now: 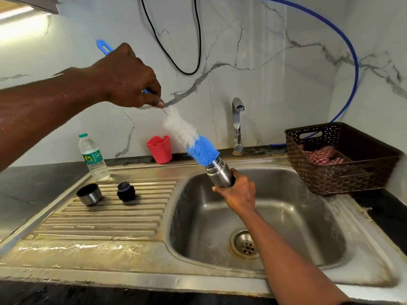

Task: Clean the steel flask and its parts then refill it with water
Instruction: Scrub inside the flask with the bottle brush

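My right hand (239, 195) grips the steel flask (219, 173) around its body, tilted over the sink basin (275, 216) with its mouth pointing up and left. My left hand (130, 79) holds the blue handle of a bottle brush (191, 137). The brush's blue bristle tip sits at the flask's mouth, and its white bristles are outside. The steel cup lid (89, 194) and the black stopper (126, 191) lie on the ribbed drainboard (105, 219) at the left.
A plastic water bottle (93, 158) and a red cup (160, 149) stand behind the drainboard. The tap (237, 124) rises behind the basin. A brown basket (343, 159) with a checked cloth sits at the right. A blue hose and a black cable hang on the marble wall.
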